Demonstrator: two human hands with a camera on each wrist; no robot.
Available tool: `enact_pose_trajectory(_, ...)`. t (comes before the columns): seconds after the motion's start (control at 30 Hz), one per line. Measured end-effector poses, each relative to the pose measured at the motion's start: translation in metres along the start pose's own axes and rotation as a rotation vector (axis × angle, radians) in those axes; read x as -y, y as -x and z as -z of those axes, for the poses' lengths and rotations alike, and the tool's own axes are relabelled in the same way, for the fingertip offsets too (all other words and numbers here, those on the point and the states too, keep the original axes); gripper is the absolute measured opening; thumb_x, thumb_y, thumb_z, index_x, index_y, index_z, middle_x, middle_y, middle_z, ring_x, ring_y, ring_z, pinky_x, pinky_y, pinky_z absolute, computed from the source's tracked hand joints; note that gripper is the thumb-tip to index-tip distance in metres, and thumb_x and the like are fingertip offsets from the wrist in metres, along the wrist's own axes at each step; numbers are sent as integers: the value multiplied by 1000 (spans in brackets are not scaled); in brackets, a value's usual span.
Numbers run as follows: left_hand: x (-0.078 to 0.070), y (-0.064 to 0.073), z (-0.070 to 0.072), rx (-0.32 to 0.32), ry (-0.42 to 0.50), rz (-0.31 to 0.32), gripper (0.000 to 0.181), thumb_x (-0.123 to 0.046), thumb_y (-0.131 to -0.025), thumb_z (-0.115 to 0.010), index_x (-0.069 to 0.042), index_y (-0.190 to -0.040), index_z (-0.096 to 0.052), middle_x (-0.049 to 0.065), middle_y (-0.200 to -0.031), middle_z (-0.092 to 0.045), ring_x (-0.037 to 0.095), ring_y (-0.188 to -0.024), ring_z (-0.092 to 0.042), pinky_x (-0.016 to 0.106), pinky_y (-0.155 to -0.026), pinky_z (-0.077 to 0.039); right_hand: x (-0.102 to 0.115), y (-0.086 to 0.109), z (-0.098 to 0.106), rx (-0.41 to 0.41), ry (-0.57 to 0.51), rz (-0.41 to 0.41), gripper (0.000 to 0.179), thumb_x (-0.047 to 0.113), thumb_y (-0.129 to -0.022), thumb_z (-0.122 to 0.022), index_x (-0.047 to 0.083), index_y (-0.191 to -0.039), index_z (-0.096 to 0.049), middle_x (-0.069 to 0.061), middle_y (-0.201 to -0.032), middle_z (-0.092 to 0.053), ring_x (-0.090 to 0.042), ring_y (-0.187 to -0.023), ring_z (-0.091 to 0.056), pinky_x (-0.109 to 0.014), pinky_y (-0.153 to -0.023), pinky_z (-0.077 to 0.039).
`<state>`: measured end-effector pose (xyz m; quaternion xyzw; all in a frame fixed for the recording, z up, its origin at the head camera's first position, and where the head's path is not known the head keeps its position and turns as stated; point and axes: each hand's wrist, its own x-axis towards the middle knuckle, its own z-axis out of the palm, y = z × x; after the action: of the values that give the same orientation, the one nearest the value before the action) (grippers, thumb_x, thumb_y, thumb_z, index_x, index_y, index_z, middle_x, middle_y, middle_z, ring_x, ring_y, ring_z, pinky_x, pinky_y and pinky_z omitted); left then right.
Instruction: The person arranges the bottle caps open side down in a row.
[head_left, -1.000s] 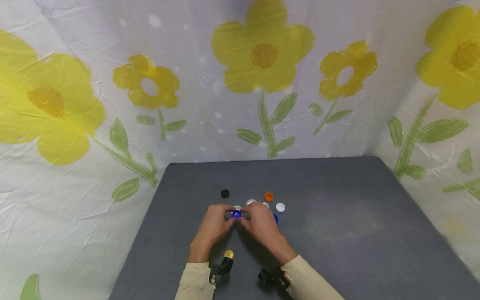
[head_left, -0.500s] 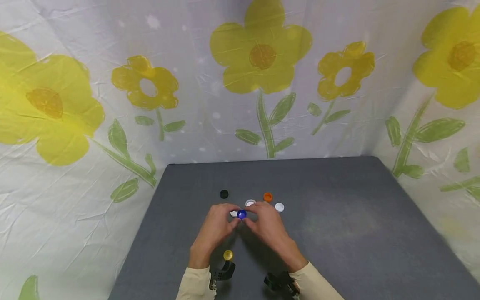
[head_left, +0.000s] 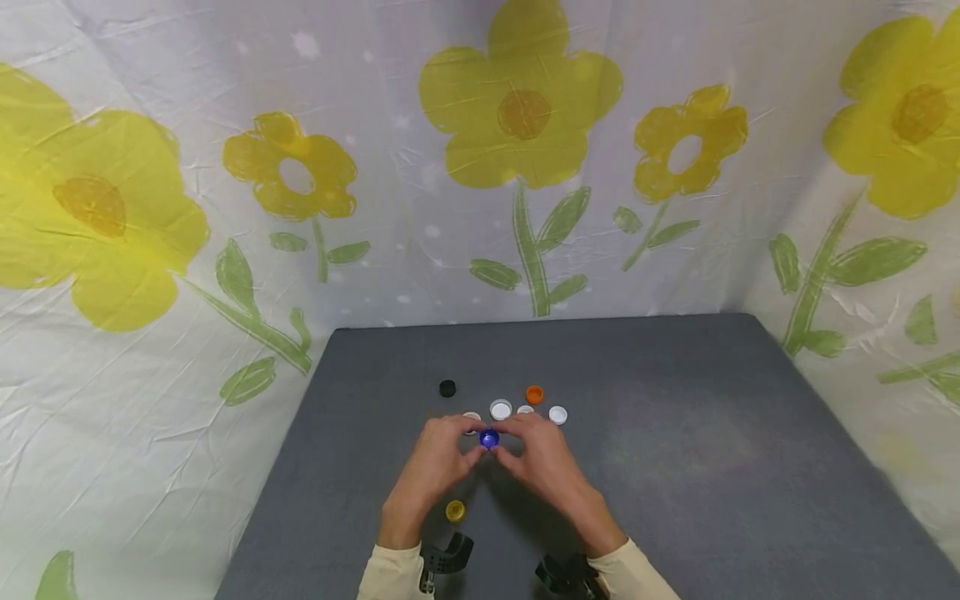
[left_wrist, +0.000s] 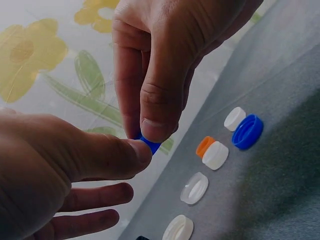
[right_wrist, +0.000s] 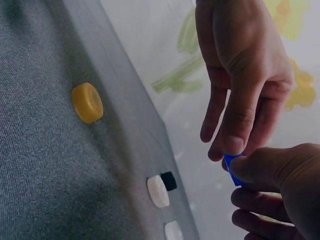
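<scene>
A small blue bottle cap (head_left: 489, 439) is held up over the table between both hands. My left hand (head_left: 435, 457) pinches its left side with thumb and fingertips, while my right hand (head_left: 546, 457) pinches the opposite side. Close up in the left wrist view, the two thumbs cover most of this cap (left_wrist: 151, 144). Just beyond the hands lie several white caps, among them a wide white cap (head_left: 501, 409) and a partly covered white cap (head_left: 471, 417). A larger blue cap (left_wrist: 248, 132) rests on the table in the left wrist view; in the head view the right hand hides it.
An orange cap (head_left: 534, 394) and a black cap (head_left: 447, 388) lie farther back on the grey table (head_left: 675, 467). A white cap (head_left: 557, 415) sits right of the right hand. Nearer the forearms is a yellow cap (head_left: 455, 511). Flower-printed cloth (head_left: 405, 250) borders the table.
Both hands have shifted slightly right and then a little toward the body, carrying the small blue cap. White caps behind the hands show more fully. The caps on the table look unmoved.
</scene>
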<state>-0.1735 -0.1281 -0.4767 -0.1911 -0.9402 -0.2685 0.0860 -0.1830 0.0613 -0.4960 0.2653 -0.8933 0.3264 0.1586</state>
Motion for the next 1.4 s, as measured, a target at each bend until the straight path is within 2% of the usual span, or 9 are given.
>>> enact_pose_trajectory(0.23, 1, 2, -2, -27, 19, -12, 29, -18, -82, -84, -14, -110, -75, 2, -111, -75, 23, -103, -70, 43, -93, -55, -3, 2, 4, -4, -41, -18, 23, 25, -83, -82, 17, -105, -78, 5, -100, -76, -12, -94, -67, -35, -83, -56)
enact_pose_trajectory(0.53, -2, 4, -1, -122, 72, -61, 27, -19, -87, -80, -19, -113, -76, -5, -114, -74, 15, -109, -68, 39, -95, -55, -4, 3, 18, 78, -264, -226, 19, 33, -90, -75, 23, -107, -77, 9, -106, -74, -15, -99, -69, -47, -88, -57)
enact_pose_trajectory(0.67, -2, 5, -1, -150, 97, -59, 24, -24, -88, -79, -20, -111, -77, -8, -111, -75, 12, -107, -68, 37, -93, -56, -4, 3, 20, 118, -337, -292, 21, 39, -94, -70, 26, -108, -77, 10, -104, -74, -11, -92, -67, -39, -83, -58)
enact_pose_trajectory(0.8, -3, 6, -1, -163, 103, -41, 21, -27, -89, -78, -20, -108, -78, -7, -108, -76, 11, -105, -68, 36, -92, -56, -4, 3, 20, 100, -368, -321, 24, 42, -96, -67, 24, -108, -77, 10, -100, -73, -10, -85, -64, -31, -76, -56)
enact_pose_trajectory(0.9, -3, 6, -2, -175, 134, -14, 19, -28, -90, -77, -18, -106, -78, -5, -104, -76, 14, -100, -70, 36, -91, -57, -4, 3, 19, 37, -341, -291, 21, 39, -94, -70, 24, -108, -77, 11, -105, -73, -12, -94, -66, -38, -84, -57)
enact_pose_trajectory(1.0, -3, 6, -1, -186, 196, 25, 18, -28, -90, -76, -17, -104, -78, -5, -100, -76, 15, -94, -71, 37, -88, -58, -5, 2, 17, -44, -278, -183, 24, 33, -90, -76, 21, -111, -77, 10, -112, -73, -13, -106, -68, -44, -93, -55)
enact_pose_trajectory(1.13, -3, 7, 1, -194, 282, 77, 16, -26, -90, -77, -16, -103, -78, -7, -96, -76, 10, -89, -70, 39, -85, -59, -6, 1, 16, -119, -206, -23, 34, 26, -84, -83, 17, -116, -75, 7, -115, -73, -13, -109, -68, -40, -93, -56)
enact_pose_trajectory(1.27, -3, 6, 2, -174, 358, 121, 16, -28, -90, -77, -16, -101, -78, -7, -94, -76, 9, -87, -71, 38, -81, -60, -7, 2, 14, -145, -190, 57, 37, 22, -83, -84, 16, -118, -74, 5, -116, -72, -14, -109, -67, -39, -92, -57)
enact_pose_trajectory(1.4, -2, 7, 4, -135, 404, 139, 17, -31, -92, -75, -17, -102, -77, -7, -94, -76, 8, -86, -72, 31, -77, -59, -7, 2, 12, -135, -199, 86, 35, 22, -85, -82, 14, -118, -73, 4, -117, -71, -15, -109, -67, -39, -93, -56)
